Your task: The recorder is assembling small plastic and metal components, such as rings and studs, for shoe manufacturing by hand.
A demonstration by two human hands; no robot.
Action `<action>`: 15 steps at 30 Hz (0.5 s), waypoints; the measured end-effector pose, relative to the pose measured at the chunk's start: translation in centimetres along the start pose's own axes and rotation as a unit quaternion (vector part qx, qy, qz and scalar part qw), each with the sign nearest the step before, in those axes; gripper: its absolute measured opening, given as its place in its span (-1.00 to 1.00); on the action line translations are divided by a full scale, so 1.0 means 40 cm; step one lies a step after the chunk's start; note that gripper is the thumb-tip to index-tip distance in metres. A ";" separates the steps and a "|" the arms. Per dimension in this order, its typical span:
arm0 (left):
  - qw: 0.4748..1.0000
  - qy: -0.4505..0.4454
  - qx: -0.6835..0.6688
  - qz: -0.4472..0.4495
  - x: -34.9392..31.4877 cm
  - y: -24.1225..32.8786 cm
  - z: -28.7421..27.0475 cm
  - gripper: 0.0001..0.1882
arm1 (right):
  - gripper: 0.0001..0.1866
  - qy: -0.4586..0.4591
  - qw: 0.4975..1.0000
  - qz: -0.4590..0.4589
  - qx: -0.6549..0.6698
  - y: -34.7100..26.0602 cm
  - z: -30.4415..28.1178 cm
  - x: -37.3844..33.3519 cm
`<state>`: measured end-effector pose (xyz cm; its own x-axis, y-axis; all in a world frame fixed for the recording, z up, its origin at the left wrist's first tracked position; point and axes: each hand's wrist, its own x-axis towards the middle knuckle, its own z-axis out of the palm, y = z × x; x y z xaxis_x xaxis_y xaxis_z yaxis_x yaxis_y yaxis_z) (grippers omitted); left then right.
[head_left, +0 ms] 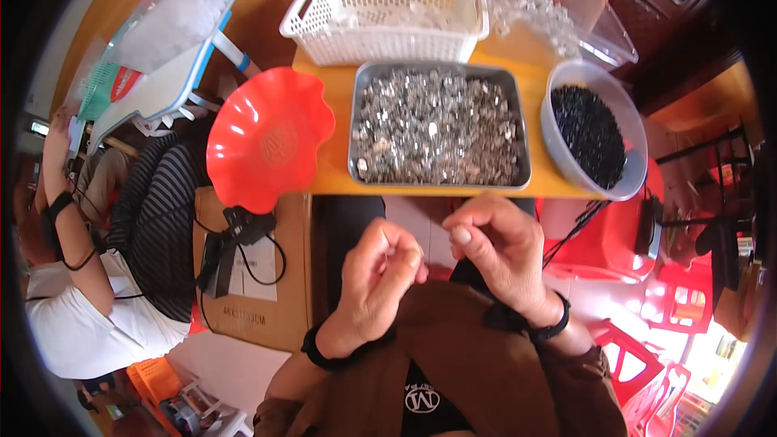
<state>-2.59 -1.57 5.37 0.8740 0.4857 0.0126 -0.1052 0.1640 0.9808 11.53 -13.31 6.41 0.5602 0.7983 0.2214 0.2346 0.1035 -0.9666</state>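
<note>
My left hand (379, 282) is closed in front of my lap, its thumb pressed on the curled fingers. Whatever it pinches, if anything, is too small to make out. Slightly higher and to the right, my right hand (503, 252) has thumb and forefinger brought together, and I cannot see what is between them. Both hands are off the table, just short of its front edge. Beyond them lies a grey metal tray (524, 163) full of small shiny grey and clear beads (437, 125). A clear plastic bowl (558, 139) of black beads (589, 137) stands at its right.
A red scalloped dish (271, 139) sits left of the tray. Behind is a white perforated basket (380, 50), with a clear bin (619, 48) of clear pieces beside it. A cardboard box (267, 295) carries black cables. Another person (105, 307) is at the left; red stools (627, 356) stand right.
</note>
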 end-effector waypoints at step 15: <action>0.983 -0.022 0.158 0.092 0.012 0.009 -0.061 -0.96 | -0.78 0.088 0.958 -0.124 -0.243 -0.138 -0.132 0.258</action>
<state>-3.38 0.82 5.26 0.8741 0.4442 0.1966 -0.1162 -0.2018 0.9725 20.19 -8.79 14.71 0.5544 0.6678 0.4967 0.6966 -0.0458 -0.7160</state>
